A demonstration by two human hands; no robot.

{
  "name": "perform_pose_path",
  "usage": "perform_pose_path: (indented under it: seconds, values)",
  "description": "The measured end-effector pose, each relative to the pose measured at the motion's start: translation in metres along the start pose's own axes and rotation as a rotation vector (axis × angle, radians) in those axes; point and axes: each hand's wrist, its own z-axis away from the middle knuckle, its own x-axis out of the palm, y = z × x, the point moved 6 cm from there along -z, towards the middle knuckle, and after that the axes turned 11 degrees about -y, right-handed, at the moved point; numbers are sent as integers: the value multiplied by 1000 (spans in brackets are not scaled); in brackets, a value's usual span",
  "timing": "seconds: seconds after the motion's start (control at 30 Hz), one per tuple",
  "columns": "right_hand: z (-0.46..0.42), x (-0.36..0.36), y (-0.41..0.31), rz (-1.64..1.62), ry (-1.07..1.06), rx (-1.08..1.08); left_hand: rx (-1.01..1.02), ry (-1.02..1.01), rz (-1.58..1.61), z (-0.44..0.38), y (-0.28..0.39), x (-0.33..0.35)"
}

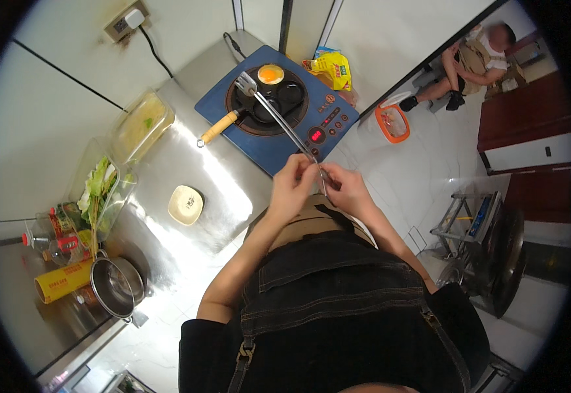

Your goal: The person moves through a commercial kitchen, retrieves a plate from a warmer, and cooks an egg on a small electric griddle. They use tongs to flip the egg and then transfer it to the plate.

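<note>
My left hand (293,184) and my right hand (347,186) meet in front of my waist, both on the handle end of metal food tongs (283,120). The fork-shaped tips of the tongs lie over a black multi-cup frying pan (266,110). This pan rests on a blue induction cooker (329,120) whose red display is lit. One cup, at the far side, holds an egg (271,74) with a whole orange yolk. A pale wooden pan handle (219,127) points towards the left. What my fingers do at the end of the tongs is partly hidden.
On the steel counter (221,196) stand a small square dish (186,205), a clear tub (143,125), a container of leafy vegetables (96,191) and a steel pot (117,287). Yellow packets (332,69) lie behind the cooker. Beyond the partition, a person (479,64) sits near an orange-rimmed bin (392,124).
</note>
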Motion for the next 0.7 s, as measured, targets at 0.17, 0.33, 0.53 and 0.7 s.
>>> perform_pose_path:
  seconds: [0.17,0.33,0.53,0.7]
  values:
    - [-29,-30,17,-504,-146,249,-226,415,-38,76,-53,-109]
    - [-47,-74,39,-592,-18,253,-275,1066,-304,241,-143,-216]
    - [-64,-87,61,-680,-130,350,-522,1438,-785,309,-144,-213]
    - [-79,-101,65,-788,-197,370,-536,1344,-1191,286,-167,-207]
